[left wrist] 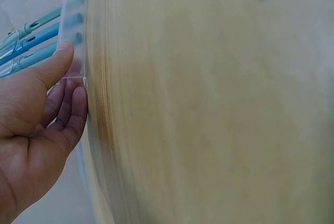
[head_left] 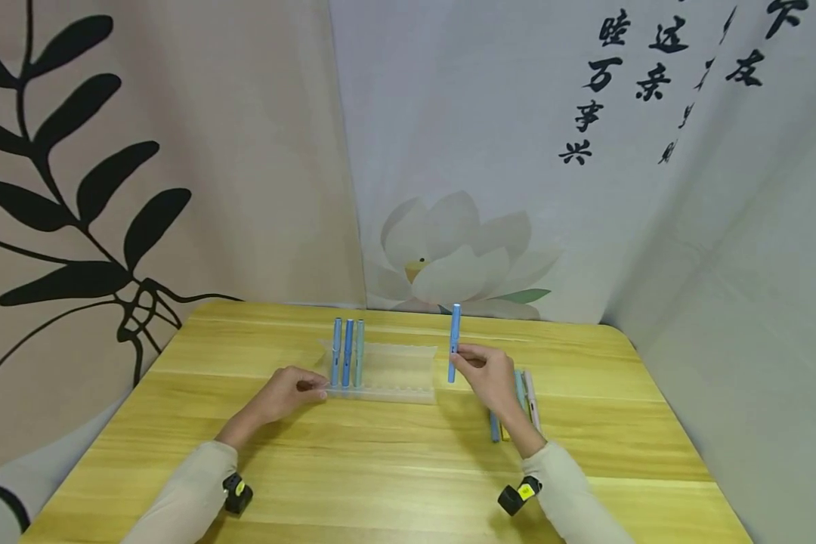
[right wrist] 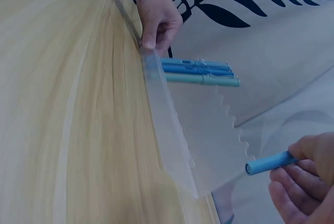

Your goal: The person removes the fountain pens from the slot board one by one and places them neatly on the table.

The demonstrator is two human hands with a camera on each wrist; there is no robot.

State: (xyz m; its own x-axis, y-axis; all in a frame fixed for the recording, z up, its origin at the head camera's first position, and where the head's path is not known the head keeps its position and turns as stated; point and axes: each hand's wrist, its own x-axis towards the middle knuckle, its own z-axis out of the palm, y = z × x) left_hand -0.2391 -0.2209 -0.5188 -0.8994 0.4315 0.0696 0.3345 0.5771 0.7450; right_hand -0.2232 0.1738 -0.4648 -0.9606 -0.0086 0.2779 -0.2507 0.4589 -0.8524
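Note:
A clear pen stand (head_left: 397, 370) with notched edges is on the wooden table. Three pens lean side by side at its left end: a light blue pen (head_left: 336, 351), a darker blue pen (head_left: 347, 353) and a pale green pen (head_left: 360, 353). My left hand (head_left: 295, 393) pinches the stand's near left corner, thumb (left wrist: 63, 51) on the front lip and fingers curled below. Right of the stand, my right hand (head_left: 487, 375) holds another blue pen (head_left: 455, 332) nearly upright, gripped near its lower end between thumb and fingers. That pen is apart from the stand in the head view.
Beneath and beside my right forearm lie more pens: a blue pen (head_left: 494, 427), a green pen (head_left: 520, 389) and a pale pinkish pen (head_left: 532, 400), partly hidden by the arm. The wooden table (head_left: 353, 468) ends at a printed curtain (head_left: 279, 189) behind.

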